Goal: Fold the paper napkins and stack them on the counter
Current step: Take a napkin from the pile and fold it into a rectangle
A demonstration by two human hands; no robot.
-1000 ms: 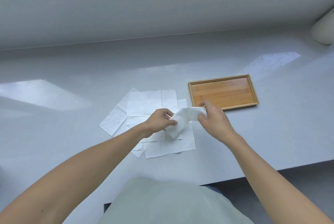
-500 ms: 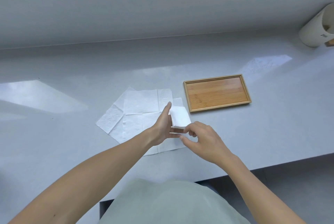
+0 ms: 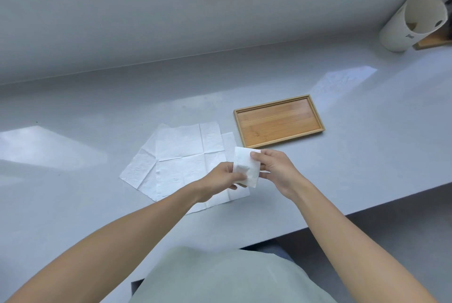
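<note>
While held up just above the pale grey counter point(image 3: 354, 168), small white folded paper napkin point(image 3: 245, 166) pinched from both sides: left hand point(image 3: 221, 179) gripping its lower left corner between thumb and fingers, right hand point(image 3: 275, 165) clamping its right edge, thumb on top near the upper corner. Folded into a compact rectangle, slightly tilted, edges fairly even. Directly beneath and to the left, several unfolded white paper napkins point(image 3: 181, 155) lying flat on the counter, overlapping at differing angles, crease lines showing; exact count not clear. Lower right part of that spread hidden under the left hand and the held napkin. Just beyond the right hand, shallow rectangular wooden tray point(image 3: 315, 113) with a raised rim, near the napkin spread but not touching it, nothing on its floor. Far right, by the back wall, cream cylindrical container point(image 3: 396, 31), open mouth facing the camera, beside a wooden piece cut off by the frame edge. Both bare forearms reaching in from below, above a pale green garment point(image 3: 220, 278) at the bottom edge.
</note>
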